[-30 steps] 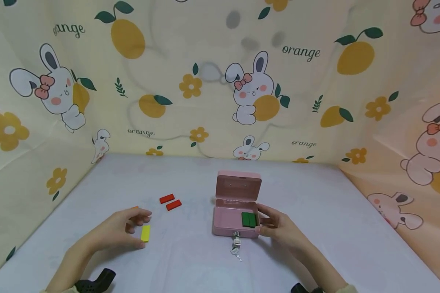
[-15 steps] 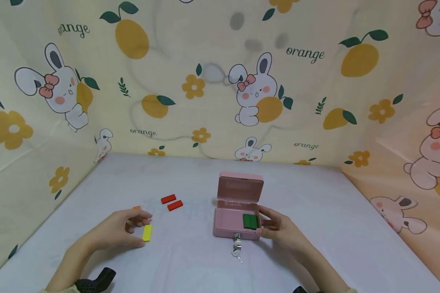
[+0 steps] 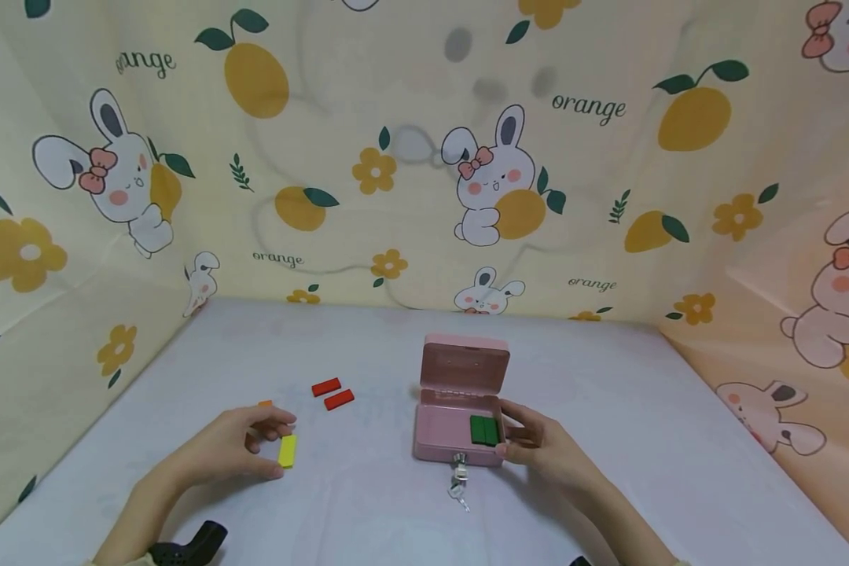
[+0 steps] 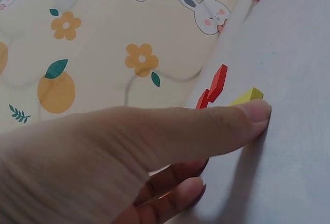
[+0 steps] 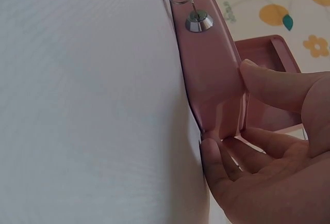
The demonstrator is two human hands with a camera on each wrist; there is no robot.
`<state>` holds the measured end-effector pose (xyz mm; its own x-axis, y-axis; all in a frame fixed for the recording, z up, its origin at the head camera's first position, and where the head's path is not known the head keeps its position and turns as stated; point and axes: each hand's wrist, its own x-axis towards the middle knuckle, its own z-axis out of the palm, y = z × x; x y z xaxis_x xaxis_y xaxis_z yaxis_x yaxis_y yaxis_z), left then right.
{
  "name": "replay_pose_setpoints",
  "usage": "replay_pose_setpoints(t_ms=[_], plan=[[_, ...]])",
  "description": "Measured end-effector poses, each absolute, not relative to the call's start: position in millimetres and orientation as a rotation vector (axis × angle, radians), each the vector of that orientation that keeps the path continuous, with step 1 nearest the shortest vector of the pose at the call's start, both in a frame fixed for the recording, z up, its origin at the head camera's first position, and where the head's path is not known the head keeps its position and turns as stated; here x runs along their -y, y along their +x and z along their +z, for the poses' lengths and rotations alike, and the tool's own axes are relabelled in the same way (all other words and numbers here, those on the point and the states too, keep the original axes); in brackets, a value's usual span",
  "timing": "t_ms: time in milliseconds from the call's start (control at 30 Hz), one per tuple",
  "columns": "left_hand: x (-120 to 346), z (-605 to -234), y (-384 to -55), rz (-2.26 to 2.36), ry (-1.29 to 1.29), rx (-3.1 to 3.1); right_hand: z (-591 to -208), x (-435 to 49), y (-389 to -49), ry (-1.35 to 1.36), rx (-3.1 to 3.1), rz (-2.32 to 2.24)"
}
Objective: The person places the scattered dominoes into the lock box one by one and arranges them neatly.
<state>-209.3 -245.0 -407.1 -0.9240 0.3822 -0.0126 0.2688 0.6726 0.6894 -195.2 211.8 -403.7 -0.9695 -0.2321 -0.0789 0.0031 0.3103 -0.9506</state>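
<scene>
My left hand [image 3: 222,448] is at a small yellow block [image 3: 288,451], thumb at its near end and fingers curled by its far end. In the left wrist view the thumb tip covers part of the yellow block [image 4: 252,95]. My right hand [image 3: 548,446] holds the right side of a pink cash box [image 3: 435,454], thumb on the rim and fingers along the outer wall. Its lid [image 3: 464,368] stands raised. Two green blocks [image 3: 484,430] lie side by side inside, at the right. Keys [image 3: 457,493] hang from the front lock.
Two red blocks [image 3: 339,399] lie on the white table between the left hand and the box. An orange block [image 3: 265,403] is mostly hidden behind the left hand. A printed cloth with rabbits and oranges [image 3: 410,196] rises behind the table and at both sides.
The left hand and yellow block have shifted very slightly to the right. My right hand keeps its place on the cash box. The whole head view has shifted a little.
</scene>
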Motion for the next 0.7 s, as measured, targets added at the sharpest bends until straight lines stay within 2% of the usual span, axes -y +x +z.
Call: replay_pose_setpoints(t_ms=[700], plan=[[245.2, -408.7, -210.0, 1.079, 0.559, -2.729, -404.3, -212.3, -195.5, -0.175, -2.394, -1.714]])
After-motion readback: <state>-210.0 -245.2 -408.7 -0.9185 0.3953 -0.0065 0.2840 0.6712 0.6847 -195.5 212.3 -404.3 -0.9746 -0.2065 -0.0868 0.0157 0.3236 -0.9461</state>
